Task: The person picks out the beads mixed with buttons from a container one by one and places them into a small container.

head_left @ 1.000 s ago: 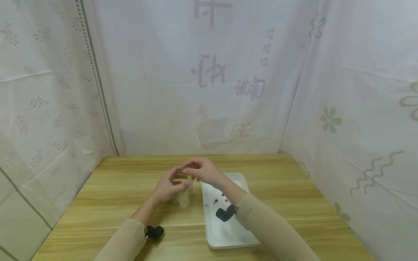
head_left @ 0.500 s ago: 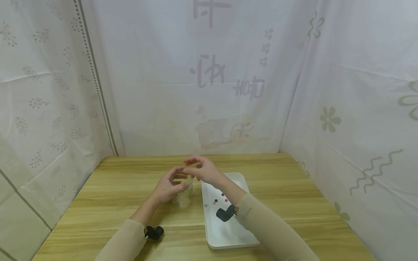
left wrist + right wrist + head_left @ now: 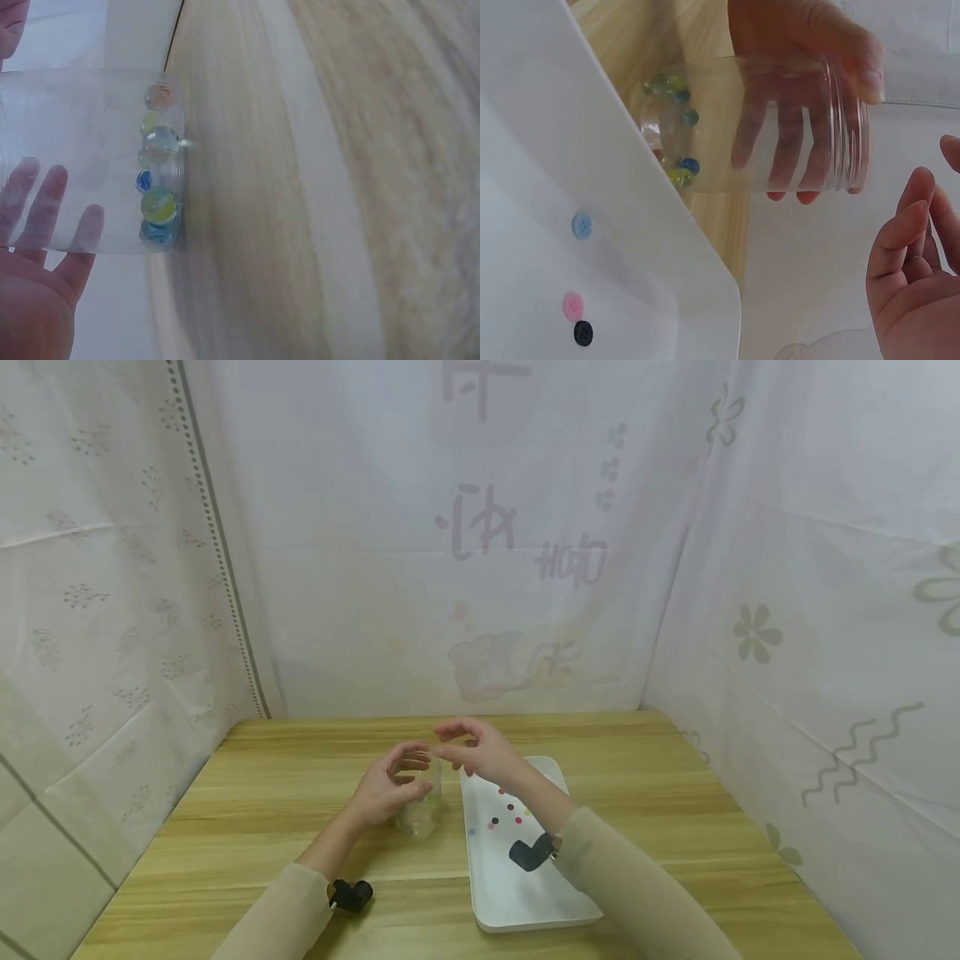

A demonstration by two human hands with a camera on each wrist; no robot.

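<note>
A clear screw-neck jar (image 3: 417, 820) stands upright on the wooden table. My left hand (image 3: 382, 789) wraps around its upper part, fingers visible through the wall in the right wrist view. Several glass marbles (image 3: 688, 166), green, blue, yellow and orange, lie on the jar's bottom. Beside the jar's open mouth is my right hand (image 3: 487, 756), holding nothing, its fingers loosely bent and thumb apart. To the right, a white tray (image 3: 536, 893) holds small round buttons, among them a light blue button (image 3: 582, 226), a pink button (image 3: 573, 306) and a black button (image 3: 583, 334).
The wooden table (image 3: 660, 827) reaches back to a printed white curtain (image 3: 360, 568), with more curtain on both sides. A black camera (image 3: 351, 896) sits on the left wrist and another black camera (image 3: 531, 852) on the right, above the tray.
A second ago my right fingertips pinched a small greyish thing over the jar mouth; they have let it go. The right hand has since shifted slightly right. My left hand still holds the jar.
</note>
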